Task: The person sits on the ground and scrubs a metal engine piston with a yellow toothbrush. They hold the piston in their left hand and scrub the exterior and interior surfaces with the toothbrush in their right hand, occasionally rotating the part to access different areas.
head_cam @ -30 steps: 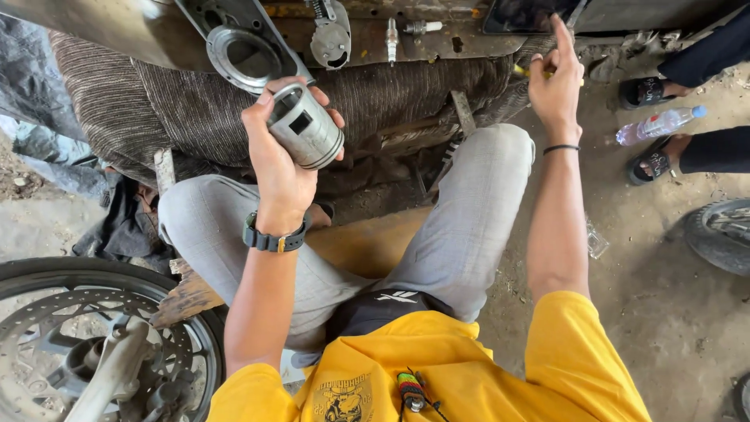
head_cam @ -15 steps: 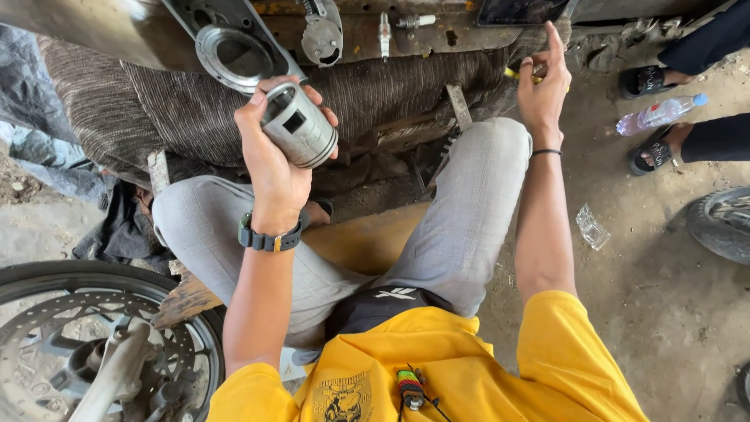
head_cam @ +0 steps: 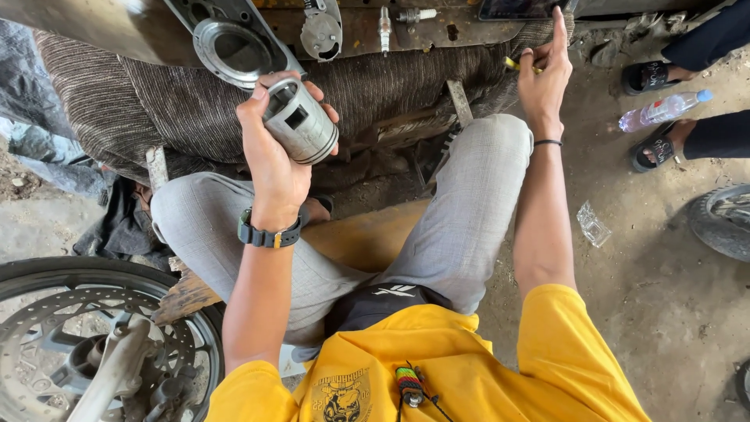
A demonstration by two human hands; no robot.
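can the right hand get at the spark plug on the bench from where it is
Probably yes: the right hand is raised at the bench edge, nothing lies between it and the spark plug, and the left hand holding the piston sits lower.

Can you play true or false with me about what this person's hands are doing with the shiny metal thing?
1. The left hand holds a silver metal piston. True.
2. The right hand grips the water bottle. False: the bottle lies on the ground, apart from both hands; the right hand pinches a small yellow thing.
3. A spark plug lies on the bench ahead. True.
4. The left wrist is bare. False: it wears a dark watch.
5. A motorcycle wheel shows at lower left. True.
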